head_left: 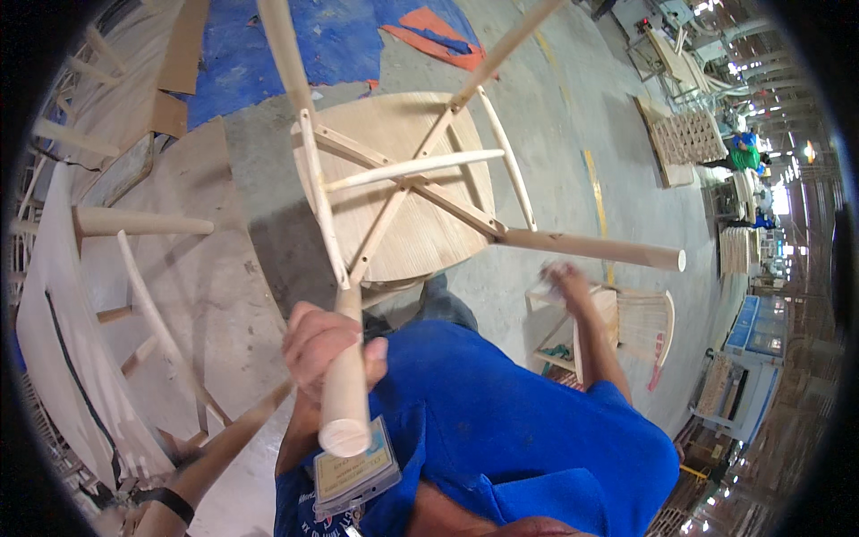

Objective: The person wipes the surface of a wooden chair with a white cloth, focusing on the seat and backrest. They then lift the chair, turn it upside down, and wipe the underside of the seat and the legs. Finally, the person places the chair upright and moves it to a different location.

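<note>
Gripping one round leg (344,394) of a pale wooden chair (410,183), the left hand (322,349) sits at seven o'clock from the seat (420,237), its fingers wrapped firmly around the wood. The chair is tipped so that its underside faces the camera, in front of the person and above the blue shirt (510,403). Crossed braces meet near the middle of the seat, and a curved stretcher (416,170) runs between two slim side rails. The other legs point toward eleven o'clock, one o'clock and between three and four; the held one aims at half past six, its end in front of a clear-sleeved badge (358,474).

At four o'clock the right hand (565,279) is raised, just beside the three-to-four leg and apart from it in this view. It is blurred, so I cannot tell whether its fingers are closed or loose. Farther out behind it, a second wooden chair (660,322) rests on the concrete floor (550,170).

Blue sheeting (295,63) spreads at eleven o'clock, with an orange cloth (416,38) near twelve. At eight o'clock lies more chair framing, including a thick round leg (148,222).
</note>
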The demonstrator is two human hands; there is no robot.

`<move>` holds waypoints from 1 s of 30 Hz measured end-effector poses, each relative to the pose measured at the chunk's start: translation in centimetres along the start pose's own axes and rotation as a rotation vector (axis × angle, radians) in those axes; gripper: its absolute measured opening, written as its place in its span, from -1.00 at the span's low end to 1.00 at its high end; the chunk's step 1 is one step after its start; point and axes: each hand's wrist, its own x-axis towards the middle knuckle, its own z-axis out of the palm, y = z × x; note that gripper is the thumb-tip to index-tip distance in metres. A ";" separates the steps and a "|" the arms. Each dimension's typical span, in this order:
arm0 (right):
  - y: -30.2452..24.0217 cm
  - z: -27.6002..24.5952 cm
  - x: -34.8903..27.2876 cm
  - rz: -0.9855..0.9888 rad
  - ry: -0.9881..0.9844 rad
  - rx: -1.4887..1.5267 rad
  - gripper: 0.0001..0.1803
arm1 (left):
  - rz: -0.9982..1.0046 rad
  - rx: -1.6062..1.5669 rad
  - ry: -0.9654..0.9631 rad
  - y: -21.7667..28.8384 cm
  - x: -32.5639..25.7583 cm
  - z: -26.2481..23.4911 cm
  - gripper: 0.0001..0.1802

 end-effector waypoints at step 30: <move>-15.5 4.8 15.0 -1.188 -0.249 -0.264 -0.76 | -0.625 0.619 0.721 2.0 -2.1 4.7 -0.68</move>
